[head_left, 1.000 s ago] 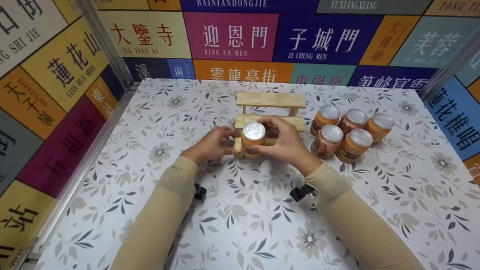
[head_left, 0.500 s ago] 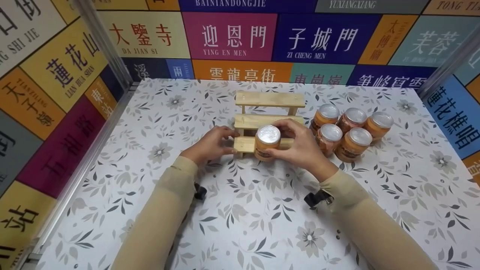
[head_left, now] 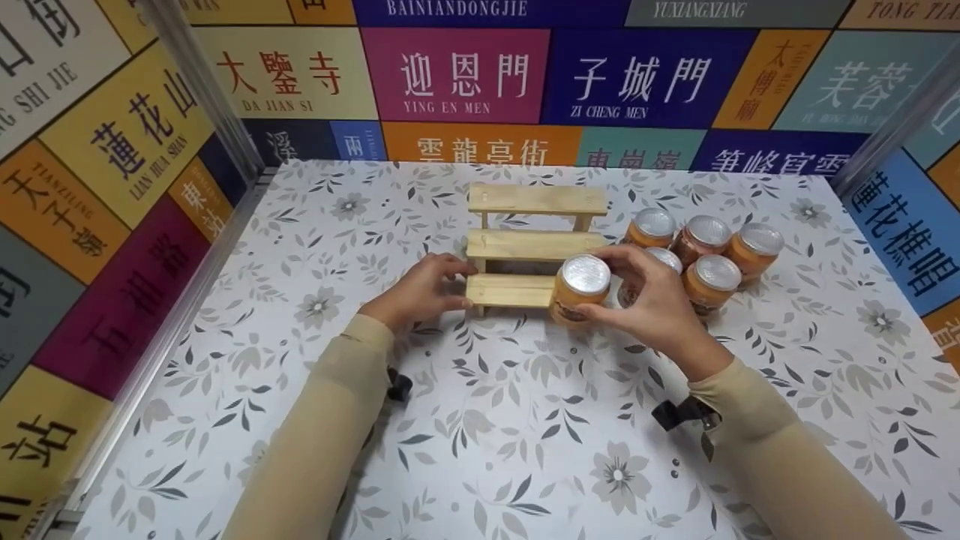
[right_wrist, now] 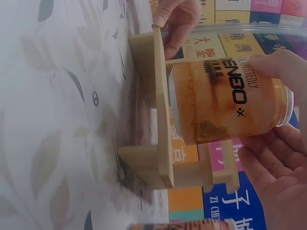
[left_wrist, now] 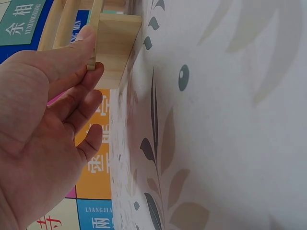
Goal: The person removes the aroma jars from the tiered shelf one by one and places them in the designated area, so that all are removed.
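Note:
My right hand point(head_left: 654, 304) grips an orange can point(head_left: 576, 296) with a silver lid, thumb on the near side and fingers round the far side. In the right wrist view the can point(right_wrist: 216, 108) is upright, its base close over the right part of the lowest board point(right_wrist: 163, 110). That board belongs to a three-step wooden rack point(head_left: 510, 291). At the rack's left end my left hand point(head_left: 416, 292) pinches the lowest board between thumb and index finger. The left wrist view shows this pinch at the board's edge, with the other fingers point(left_wrist: 91, 139) loosely bent below.
Several more cans point(head_left: 712, 274) with silver lids stand grouped right of the rack, one partly hidden by my right hand. A floral cloth point(head_left: 480, 427) covers the table. Walls with coloured lettered panels point(head_left: 461, 75) rise behind and at both sides.
My right hand has carried the can rightward along the lowest board, from its left end to its right end. My left hand has stayed on the rack.

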The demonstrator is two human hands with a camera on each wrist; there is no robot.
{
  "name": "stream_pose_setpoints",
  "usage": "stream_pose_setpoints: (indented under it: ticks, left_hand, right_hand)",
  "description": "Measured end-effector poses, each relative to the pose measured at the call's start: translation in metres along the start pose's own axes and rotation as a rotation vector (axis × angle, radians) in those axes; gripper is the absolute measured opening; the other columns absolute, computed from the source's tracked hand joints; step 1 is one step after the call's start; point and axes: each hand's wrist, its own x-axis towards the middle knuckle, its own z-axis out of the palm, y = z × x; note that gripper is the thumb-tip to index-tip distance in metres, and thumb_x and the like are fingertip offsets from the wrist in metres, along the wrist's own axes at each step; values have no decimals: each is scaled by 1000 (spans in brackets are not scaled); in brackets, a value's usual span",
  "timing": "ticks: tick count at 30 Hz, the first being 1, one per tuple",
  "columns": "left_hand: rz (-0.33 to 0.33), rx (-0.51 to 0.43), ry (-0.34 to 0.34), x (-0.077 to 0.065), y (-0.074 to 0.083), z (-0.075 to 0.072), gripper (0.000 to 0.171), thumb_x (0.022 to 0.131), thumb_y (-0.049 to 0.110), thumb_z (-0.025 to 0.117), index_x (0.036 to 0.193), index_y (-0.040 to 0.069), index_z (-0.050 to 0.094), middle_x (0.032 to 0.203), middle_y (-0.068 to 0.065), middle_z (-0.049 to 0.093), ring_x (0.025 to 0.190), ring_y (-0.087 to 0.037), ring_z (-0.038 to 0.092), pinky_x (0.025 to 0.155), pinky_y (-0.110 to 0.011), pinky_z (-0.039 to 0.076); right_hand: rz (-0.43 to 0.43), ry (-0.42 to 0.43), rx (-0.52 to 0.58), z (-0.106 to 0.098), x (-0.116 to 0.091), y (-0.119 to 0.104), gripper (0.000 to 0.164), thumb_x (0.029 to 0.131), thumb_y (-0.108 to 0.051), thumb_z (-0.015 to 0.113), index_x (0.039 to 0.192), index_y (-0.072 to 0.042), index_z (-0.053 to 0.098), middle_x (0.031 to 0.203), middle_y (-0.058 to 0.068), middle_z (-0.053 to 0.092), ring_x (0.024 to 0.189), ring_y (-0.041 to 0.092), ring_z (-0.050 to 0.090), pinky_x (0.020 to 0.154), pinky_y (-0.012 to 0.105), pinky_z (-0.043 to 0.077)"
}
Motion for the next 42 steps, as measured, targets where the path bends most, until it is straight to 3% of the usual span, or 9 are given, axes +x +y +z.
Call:
stream_pose_setpoints:
  ticks: [6, 15, 22, 27, 31, 36, 42]
  left_hand:
    - [13, 4, -2, 2, 0, 1, 52, 85, 16, 85, 134, 11, 68, 132, -9, 65, 122, -31, 56, 110, -45, 46]
    - [-28, -29, 2, -1, -1, 0, 53, 83, 16, 86, 133, 14, 69, 130, -6, 65, 122, -27, 57, 111, -44, 46]
    - [-15, -27, 1, -2, -3, 2, 53, 83, 16, 85, 133, 14, 69, 129, -7, 66, 123, -30, 57, 111, -44, 46]
    - [6, -14, 1, -1, -1, -1, 52, 85, 16, 85, 134, 12, 68, 130, -8, 66, 123, -31, 57, 110, -46, 46]
    - [29, 10, -1, -1, -2, -1, 51, 87, 17, 84, 135, 11, 68, 131, -9, 66, 123, -33, 57, 109, -46, 47]
    - [15, 11, -4, -1, -3, -1, 51, 86, 18, 84, 134, 12, 68, 132, -8, 66, 123, -32, 57, 109, -45, 47]
    - [-8, 7, -6, 0, -2, -1, 51, 86, 19, 84, 135, 15, 68, 131, -6, 65, 123, -28, 56, 111, -44, 46]
  right_hand:
    - [25, 61, 26, -25, -11, -5, 67, 71, 2, 92, 132, -5, 63, 128, 9, 65, 118, 11, 66, 94, 18, 56]
    - [76, 186, -74, -63, -19, -7, 65, 72, -3, 93, 131, -3, 64, 129, 7, 64, 120, 5, 63, 105, 14, 48]
    - [88, 211, -77, -91, -27, -5, 67, 73, 4, 90, 133, 0, 61, 131, 4, 64, 121, 5, 64, 101, 15, 51]
    - [166, 258, -136, -116, -34, -1, 67, 75, 2, 90, 135, -5, 62, 130, 1, 62, 118, 1, 62, 99, 9, 49]
    - [194, 278, -142, -134, -37, 4, 66, 75, 3, 89, 135, -7, 63, 131, 1, 61, 121, 6, 59, 99, 9, 48]
    - [221, 292, -185, -150, -44, 11, 67, 75, 1, 89, 136, -9, 63, 130, -4, 61, 119, 3, 59, 98, 6, 47]
    - [316, 308, -272, -166, -54, 19, 67, 79, -10, 90, 138, -13, 61, 126, -13, 57, 116, -4, 57, 95, 3, 46]
